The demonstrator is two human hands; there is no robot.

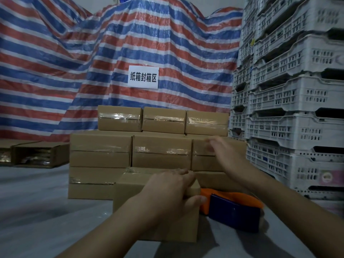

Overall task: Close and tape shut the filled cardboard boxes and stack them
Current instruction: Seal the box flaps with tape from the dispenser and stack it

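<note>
Two bare hands at work over a grey floor (37, 211). Left hand (171, 192) grips the near box (130, 192): fingers curled over its top right edge, thumb pressed against the right side. Box is closed; clear tape shows at its far top edge. It sits on the floor just in front of the stack.

Right hand (223, 153) is raised above and behind, blurred, in front of the middle row's right-hand box. Fingers look loosely spread and nothing is seen in them; grip wide, though the blur leaves the fingertips unclear.

Tape dispenser (232, 211), orange body with a dark blue part, lies on the floor just right of the near box, touching or nearly touching it; cannot tell which.

Stack of taped boxes (160, 151) behind: three small ones along the top row, three larger in the middle row, more beneath, partly hidden by the near box. Each shows a band of clear tape along its front seam.

Far left on the floor: an open box (37, 155) lying on its side, dark inside, contents unclear.

Backdrop is a red, white and blue striped tarp (74, 62) with a white paper sign (143, 77) bearing black characters. Right side: tall piles of white slotted plastic crates (297, 99), close beside the stack.
</note>
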